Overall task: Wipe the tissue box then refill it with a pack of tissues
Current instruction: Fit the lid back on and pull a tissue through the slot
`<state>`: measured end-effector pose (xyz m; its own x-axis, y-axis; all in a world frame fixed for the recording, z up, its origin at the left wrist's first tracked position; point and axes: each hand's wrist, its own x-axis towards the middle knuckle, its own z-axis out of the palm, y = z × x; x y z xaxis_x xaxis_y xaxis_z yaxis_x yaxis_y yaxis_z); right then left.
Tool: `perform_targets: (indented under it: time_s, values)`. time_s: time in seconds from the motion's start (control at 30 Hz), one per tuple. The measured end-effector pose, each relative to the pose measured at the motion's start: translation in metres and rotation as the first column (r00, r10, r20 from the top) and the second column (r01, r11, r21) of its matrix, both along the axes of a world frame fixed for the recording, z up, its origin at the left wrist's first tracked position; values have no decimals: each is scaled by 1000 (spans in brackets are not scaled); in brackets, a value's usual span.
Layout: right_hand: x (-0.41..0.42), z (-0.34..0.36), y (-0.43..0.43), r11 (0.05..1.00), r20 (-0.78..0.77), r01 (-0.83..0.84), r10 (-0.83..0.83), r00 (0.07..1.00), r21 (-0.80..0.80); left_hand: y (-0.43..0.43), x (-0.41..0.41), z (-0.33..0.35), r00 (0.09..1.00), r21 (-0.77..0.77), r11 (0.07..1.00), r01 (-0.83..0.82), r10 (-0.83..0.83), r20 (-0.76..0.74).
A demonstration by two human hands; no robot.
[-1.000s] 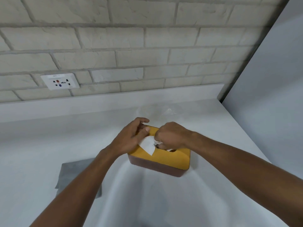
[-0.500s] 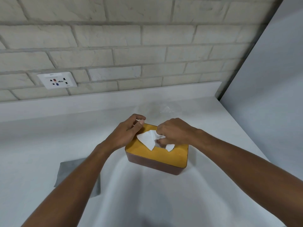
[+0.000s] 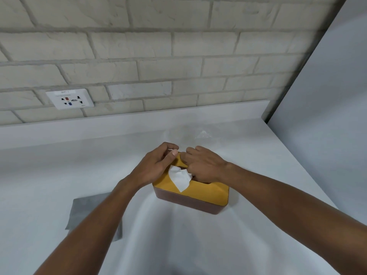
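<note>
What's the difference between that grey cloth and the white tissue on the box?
The cloth is grey; the tissue is white. The cloth lies flat on the counter, left of the box; the tissue pokes up, creased, from the slot in the box's yellow lid. The cloth shows more area than the visible part of the tissue. Both are thin, soft sheets.
</note>
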<state>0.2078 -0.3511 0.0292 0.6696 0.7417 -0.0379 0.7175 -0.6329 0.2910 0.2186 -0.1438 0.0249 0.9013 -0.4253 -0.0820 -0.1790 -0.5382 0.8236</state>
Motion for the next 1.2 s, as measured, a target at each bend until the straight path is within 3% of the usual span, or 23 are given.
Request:
perform_targets:
  time_s: [0.23,0.5,0.63,1.0,1.13,1.2]
  values:
    - [-10,2,-8,990,-151,95,-78,985,107,-1,1,2,1000,24,999,23,-23,7]
    - [-19,35,-11,917,-394,387,-324,860,92,2,-2,11,964,323,924,202,-246,101]
    - [-21,53,-10,918,-341,396,-379,861,-19,5,2,14,943,458,861,221,-309,126]
    - [-17,91,-4,902,-335,430,-414,846,-30,1,-4,27,964,378,897,228,-262,40]
    - [-15,94,-8,875,-428,483,-434,793,8,3,-6,30,962,339,910,237,-269,50]
    - [-12,100,-13,853,-474,520,-437,764,51,1,-6,34,966,250,944,217,-244,82]
